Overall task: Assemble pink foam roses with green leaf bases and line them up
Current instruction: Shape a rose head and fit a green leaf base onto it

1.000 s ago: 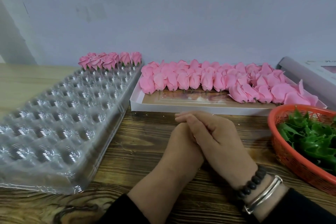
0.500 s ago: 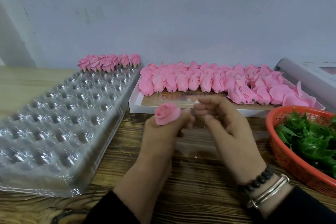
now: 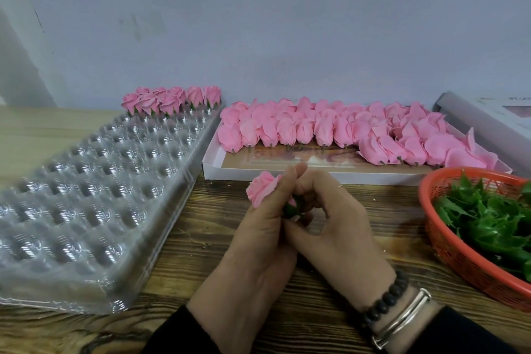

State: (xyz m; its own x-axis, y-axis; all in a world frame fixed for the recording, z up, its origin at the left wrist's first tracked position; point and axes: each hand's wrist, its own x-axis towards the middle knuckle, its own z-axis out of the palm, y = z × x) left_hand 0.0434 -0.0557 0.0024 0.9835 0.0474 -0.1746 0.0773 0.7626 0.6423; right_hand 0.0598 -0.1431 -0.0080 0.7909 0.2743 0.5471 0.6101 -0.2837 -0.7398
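My left hand (image 3: 258, 236) grips a pink foam rose (image 3: 261, 187) at the middle of the wooden table, its bloom pointing up and left. My right hand (image 3: 333, 218) pinches the green leaf base (image 3: 292, 207) at the rose's lower end, fingers curled round it. Several finished roses with green bases (image 3: 172, 99) stand in a row at the far end of the clear plastic cell tray (image 3: 86, 187). Bare pink roses (image 3: 344, 126) lie in rows in a white shallow box (image 3: 212, 164). Loose green leaf bases (image 3: 488, 218) fill an orange basket (image 3: 442, 250) at the right.
A grey roll and a white box (image 3: 494, 115) lie at the far right behind the basket. A grey wall closes off the back of the table. The clear tray takes up the table's left side.
My clasped hands have come apart and lifted. The left hand now shows a pink rose, and the right hand has closed in on the green base beneath it.
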